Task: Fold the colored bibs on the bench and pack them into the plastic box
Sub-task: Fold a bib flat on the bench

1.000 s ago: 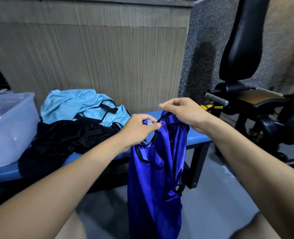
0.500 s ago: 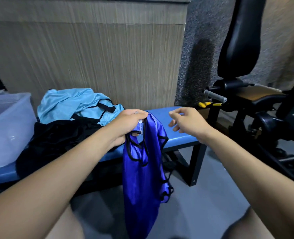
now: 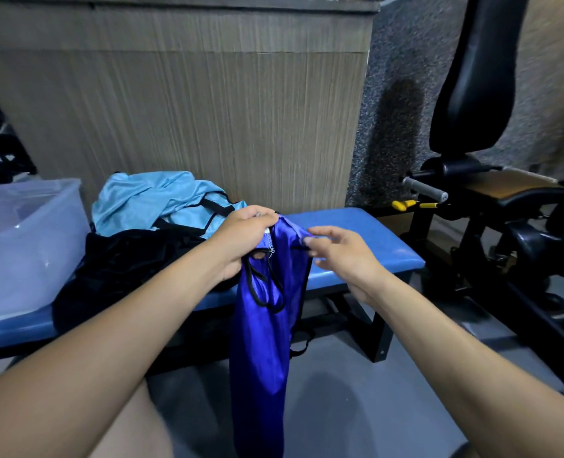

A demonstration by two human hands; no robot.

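A shiny royal-blue bib (image 3: 264, 342) with black trim hangs down in front of the blue bench (image 3: 366, 246). My left hand (image 3: 244, 236) grips its top edge. My right hand (image 3: 336, 249) pinches the bib's black trim at the right side of that top edge. On the bench behind lie a light-blue bib (image 3: 161, 203) and a black bib (image 3: 122, 269) in a loose heap. The clear plastic box (image 3: 26, 246) stands on the bench's left end.
A wood-grain wall panel rises right behind the bench. To the right stands a black gym machine (image 3: 472, 94) with a padded seat and a grey handle (image 3: 426, 190). Grey floor lies below the bench.
My right hand let go of the bib's top, moved away to the right, then came back and now pinches its trim. The left hand kept its grip throughout.
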